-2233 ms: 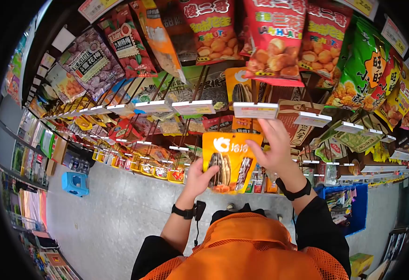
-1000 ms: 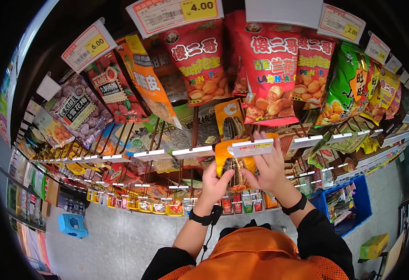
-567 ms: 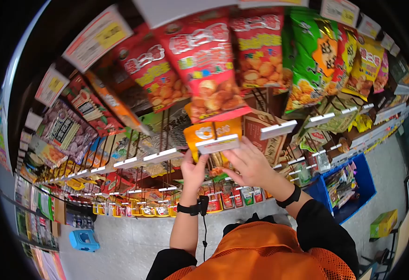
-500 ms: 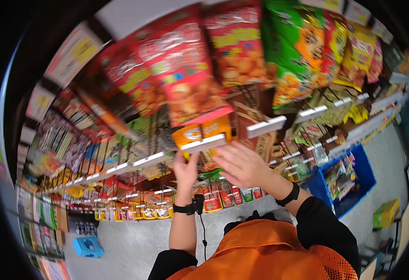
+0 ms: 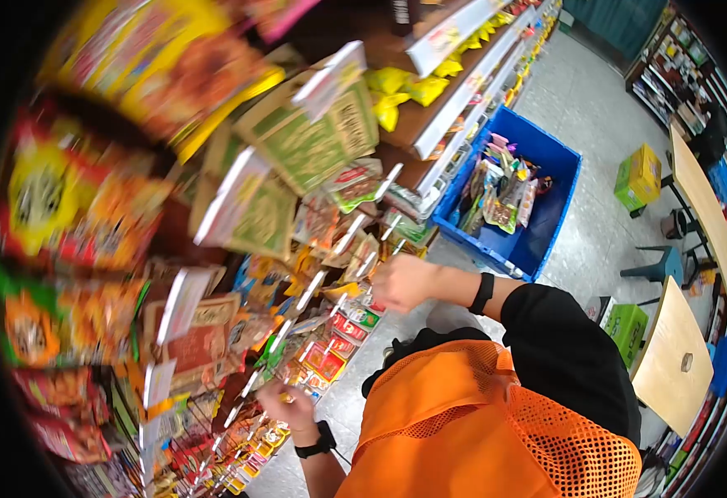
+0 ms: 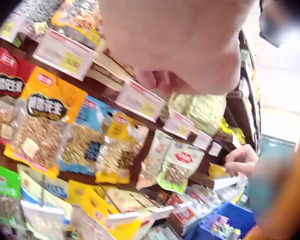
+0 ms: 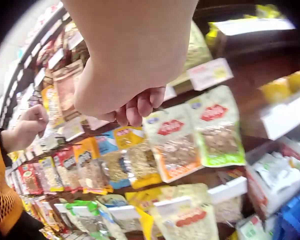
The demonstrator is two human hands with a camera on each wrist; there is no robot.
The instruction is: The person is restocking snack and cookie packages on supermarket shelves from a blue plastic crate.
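In the head view, the left hand (image 5: 288,404) is low beside the snack rack, its fingers loosely bent around nothing. The right hand (image 5: 405,282) is farther right, in front of the shelf edge, with loosely curled fingers and nothing visible in them. The left wrist view has the left hand (image 6: 175,45) large at the top, above price tags (image 6: 140,100) and hanging nut bags (image 6: 40,117). Curled fingertips of the right hand (image 7: 135,75) show in the right wrist view, above white snack pouches (image 7: 172,142); the left hand (image 7: 30,127) is at that view's left.
A blue bin (image 5: 558,195) holding assorted packets stands on the floor right of the rack. Beyond it are a yellow-green box (image 5: 639,178), a green box (image 5: 626,330), a stool (image 5: 658,266) and light wooden tables (image 5: 677,357). Price-tag holders (image 5: 182,305) jut from the rack.
The head view has swung right along the rack, and the bin looks larger. Both hands have left the hanging orange seed bag and moved apart; their fingers are more curled.
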